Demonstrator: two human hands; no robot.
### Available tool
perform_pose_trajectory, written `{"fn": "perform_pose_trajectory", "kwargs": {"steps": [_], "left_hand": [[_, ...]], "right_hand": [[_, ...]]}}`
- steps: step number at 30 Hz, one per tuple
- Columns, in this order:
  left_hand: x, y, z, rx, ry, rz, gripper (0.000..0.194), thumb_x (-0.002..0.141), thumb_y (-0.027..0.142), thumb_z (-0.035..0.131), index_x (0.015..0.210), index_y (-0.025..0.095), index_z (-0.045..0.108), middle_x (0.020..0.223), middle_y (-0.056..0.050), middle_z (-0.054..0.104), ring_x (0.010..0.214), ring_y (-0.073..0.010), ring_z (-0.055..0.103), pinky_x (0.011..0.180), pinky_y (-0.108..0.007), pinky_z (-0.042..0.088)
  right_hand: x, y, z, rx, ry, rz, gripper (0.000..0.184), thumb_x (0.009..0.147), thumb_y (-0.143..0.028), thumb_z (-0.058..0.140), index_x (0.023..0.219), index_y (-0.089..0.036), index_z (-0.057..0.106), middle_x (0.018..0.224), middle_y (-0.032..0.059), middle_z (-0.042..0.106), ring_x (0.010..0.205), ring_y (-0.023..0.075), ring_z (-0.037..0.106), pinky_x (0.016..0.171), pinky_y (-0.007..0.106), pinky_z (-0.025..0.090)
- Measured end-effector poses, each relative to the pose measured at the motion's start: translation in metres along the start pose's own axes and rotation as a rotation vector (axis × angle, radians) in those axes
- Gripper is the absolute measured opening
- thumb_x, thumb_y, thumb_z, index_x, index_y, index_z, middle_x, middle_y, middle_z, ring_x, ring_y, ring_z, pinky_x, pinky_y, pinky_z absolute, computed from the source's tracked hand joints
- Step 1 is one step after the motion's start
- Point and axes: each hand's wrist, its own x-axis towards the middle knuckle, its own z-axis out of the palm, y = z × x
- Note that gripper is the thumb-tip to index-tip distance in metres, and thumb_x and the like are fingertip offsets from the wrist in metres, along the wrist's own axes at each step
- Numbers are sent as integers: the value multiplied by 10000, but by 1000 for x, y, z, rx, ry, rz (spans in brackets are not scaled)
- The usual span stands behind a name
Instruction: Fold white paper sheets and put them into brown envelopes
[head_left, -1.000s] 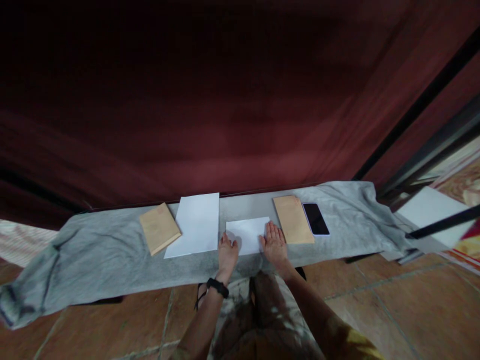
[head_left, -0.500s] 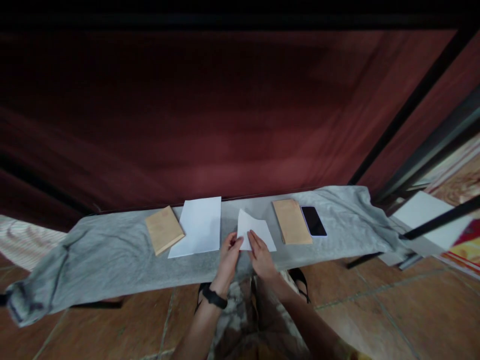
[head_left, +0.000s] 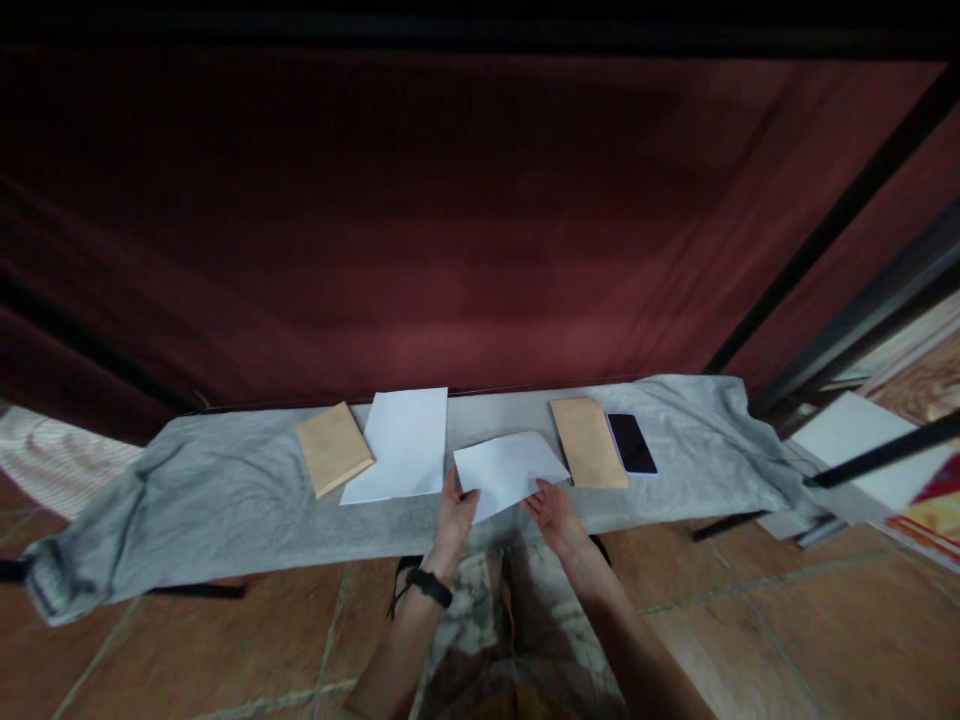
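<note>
A white sheet of paper [head_left: 510,468] is held between my two hands, over the grey cloth. My left hand [head_left: 454,515] grips its left edge, thumb on top and fingers partly under it. At the lower right edge, my right hand [head_left: 552,508] pinches the sheet, with some fingers hidden beneath. Left of the sheet lies a stack of white paper [head_left: 409,440], partly overlapped by a brown envelope or packet [head_left: 334,448]. To the right lie brown envelopes [head_left: 589,442], close to the held sheet's right corner.
A dark-screened phone [head_left: 631,443] lies right of the envelopes. Grey cloth [head_left: 240,490] drapes over the long narrow bench, with a dark red panel [head_left: 480,250] rising behind it. A white board [head_left: 870,445] and dark metal bars stand at the right. Below is a tiled floor [head_left: 292,640].
The sheet was bunched up between my hands, which were close together. Now my hands are farther apart and the sheet is spread wider and turned.
</note>
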Motion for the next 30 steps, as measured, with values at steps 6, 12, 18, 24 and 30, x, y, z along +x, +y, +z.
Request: {"fn": "perform_pose_trajectory", "kwargs": {"steps": [6, 12, 18, 24, 30], "left_hand": [[6, -2, -18, 651, -3, 243, 725, 824, 90, 520, 1525, 149, 346, 1342, -138, 629, 1102, -233, 669, 998, -350, 505], [-5, -10, 15, 1144, 83, 569, 593, 956, 215, 444, 1538, 174, 335, 1606, -169, 323, 1425, -319, 394, 1128, -498, 382], [13, -39, 46, 1255, -48, 616, 540, 973, 197, 364, 1510, 134, 388, 1588, -142, 374, 1495, -288, 282, 1192, -519, 295], [21, -43, 38, 1279, -75, 631, 567, 972, 164, 307, 1535, 103, 337, 1589, -146, 365, 1512, -253, 240, 1217, -509, 257], [21, -39, 35, 1230, 6, 594, 578, 1007, 305, 324, 1537, 75, 318, 1585, -171, 359, 1507, -268, 254, 1216, -500, 264]], "right_hand": [[-25, 4, -41, -148, -184, 333, 351, 760, -450, 690, 923, -140, 708, 983, 167, 758, 785, 236, 719, 813, 423, 553], [12, 0, -19, -680, 35, -308, 496, 923, -570, 477, 1168, -195, 689, 1239, 128, 702, 1158, 263, 636, 1056, 443, 456], [57, 22, 12, -1274, -160, -703, 502, 1031, -387, 310, 1372, -138, 582, 1474, 134, 533, 1425, 236, 416, 1202, 478, 298], [65, 41, 8, -1705, -77, -856, 474, 1036, -297, 363, 1464, -128, 477, 1547, 147, 430, 1462, 248, 357, 1196, 485, 284], [66, 38, -7, -1792, 51, -861, 559, 1029, -358, 396, 1536, -126, 356, 1574, 170, 374, 1457, 286, 357, 1175, 505, 290]]}}
